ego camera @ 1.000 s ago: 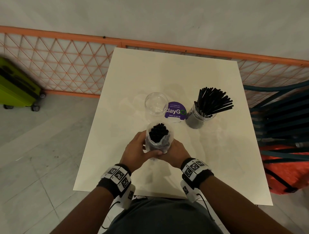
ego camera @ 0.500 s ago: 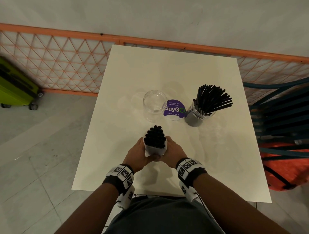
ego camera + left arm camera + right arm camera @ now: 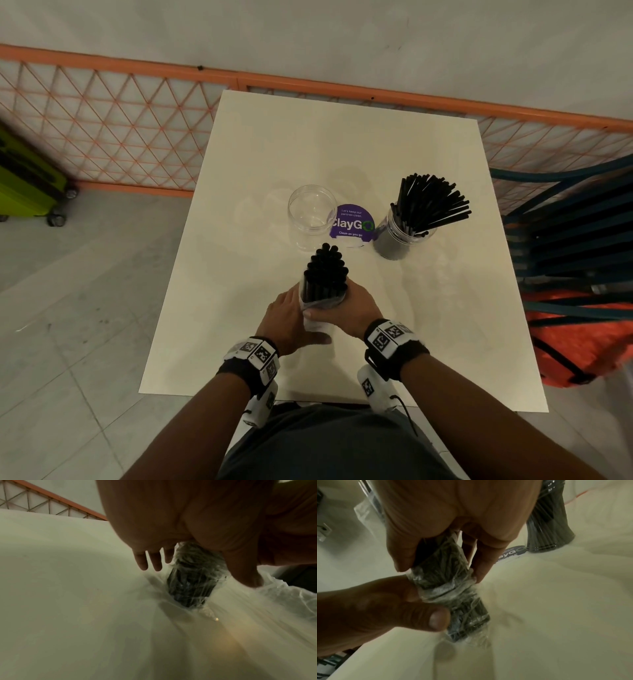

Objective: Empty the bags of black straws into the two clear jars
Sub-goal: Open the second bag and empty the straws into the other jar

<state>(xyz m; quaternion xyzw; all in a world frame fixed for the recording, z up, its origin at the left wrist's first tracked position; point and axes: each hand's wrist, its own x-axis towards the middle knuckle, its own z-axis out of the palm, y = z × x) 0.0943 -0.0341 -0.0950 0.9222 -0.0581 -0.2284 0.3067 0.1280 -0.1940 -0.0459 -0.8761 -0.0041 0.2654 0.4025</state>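
Observation:
A bundle of black straws (image 3: 324, 272) stands upright on the white table (image 3: 342, 137), near its front edge. Its clear bag (image 3: 317, 310) is bunched low around the bundle, so the straw tops stick out bare. My left hand (image 3: 291, 318) grips the bag's lower part, thumb (image 3: 436, 618) across the plastic. My right hand (image 3: 354, 305) holds the bundle (image 3: 443, 566) just above, thumb and fingers around it. Behind stands an empty clear jar (image 3: 311, 216). To its right a second clear jar (image 3: 402, 238) holds a fan of black straws (image 3: 431, 202).
A round purple sticker (image 3: 352, 222) lies on the table between the jars. An orange lattice fence (image 3: 102, 130) runs behind the table. A green suitcase (image 3: 24, 185) is on the floor at left. A dark slatted chair (image 3: 575, 240) over something orange stands at right.
The bag has slid down the bundle, baring more of the straw tops. Both hands have moved lower along the bundle towards the table.

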